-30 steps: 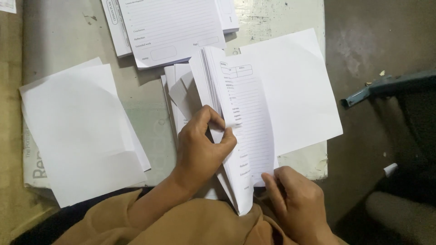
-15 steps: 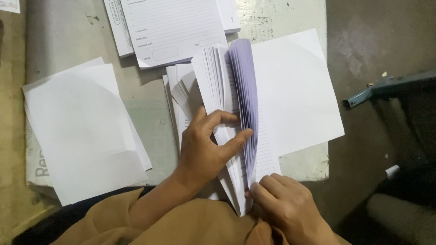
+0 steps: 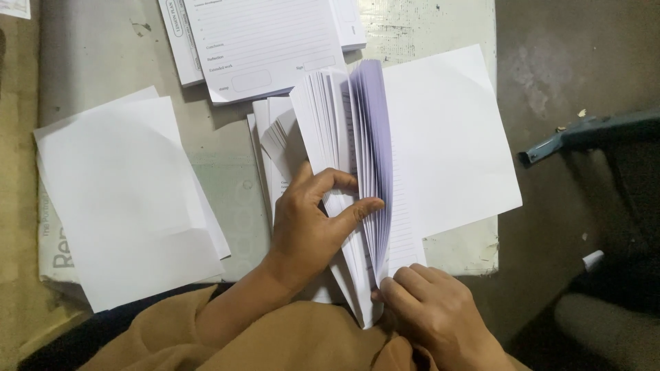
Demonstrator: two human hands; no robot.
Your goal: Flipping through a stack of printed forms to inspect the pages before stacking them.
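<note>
A thick sheaf of printed, lined pages (image 3: 357, 144) stands fanned on edge in the middle of the work surface. My left hand (image 3: 309, 220) grips the left part of the fan, thumb pressed against the page edges and fingers curled over them. My right hand (image 3: 430, 309) pinches the fan's near corner at the bottom. The pages arc over a large blank white sheet (image 3: 454, 137) lying to the right. Under my left hand lie more loose white pages (image 3: 275, 144), partly hidden.
A stack of blank white sheets (image 3: 127, 199) lies at the left. Printed lined forms (image 3: 261, 41) are stacked at the top. The pale table (image 3: 96, 55) ends at the right, where a dark floor and a blue-grey metal bar (image 3: 584, 134) show.
The pages have gone from lying open on a lined page to fanning upright. My right hand moved left along the bottom corner; my left hand's thumb stretched out against the page edges.
</note>
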